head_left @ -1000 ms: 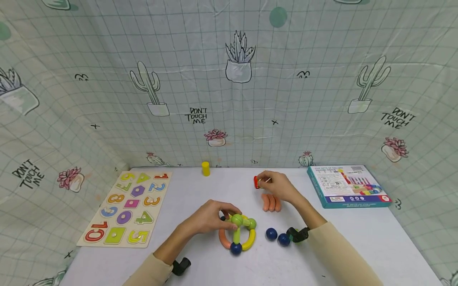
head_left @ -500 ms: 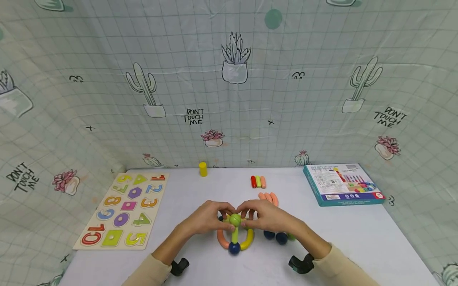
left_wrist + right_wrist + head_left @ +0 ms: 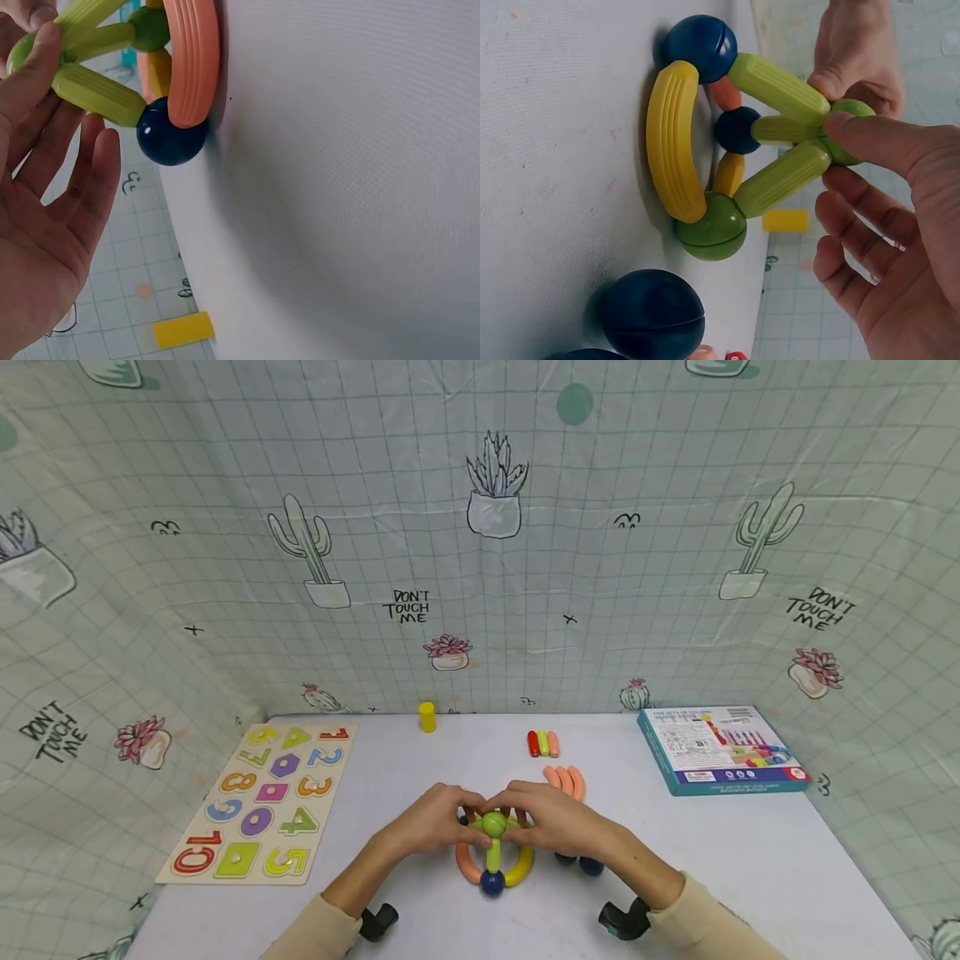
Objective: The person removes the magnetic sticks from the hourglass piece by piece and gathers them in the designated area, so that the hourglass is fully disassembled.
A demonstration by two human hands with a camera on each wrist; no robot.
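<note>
A magnetic stick-and-ball frame stands on the table. Its base ring joins a yellow curved stick [image 3: 673,142] and an orange curved stick [image 3: 196,60] with blue balls [image 3: 492,882] and a green ball [image 3: 712,226]. Light green straight sticks [image 3: 784,178] slope up from the base and meet at a top green ball [image 3: 493,823]. From the left, my left hand [image 3: 438,817] pinches this top ball near the stick ends. My right hand [image 3: 558,818] pinches the same ball from the right, thumb over it, other fingers loosely bent. Fingers partly cover the joint.
Loose blue balls [image 3: 654,315] lie right of the frame. Behind them are orange curved sticks [image 3: 575,783] and a row of short straight sticks [image 3: 543,743]. A number puzzle board [image 3: 258,802] lies left, a toy box [image 3: 723,750] right, a yellow cylinder [image 3: 427,717] at the back.
My right hand has come from the row of short sticks at the back to the top of the frame, beside my left hand. The left hand has stayed at the top ball.
</note>
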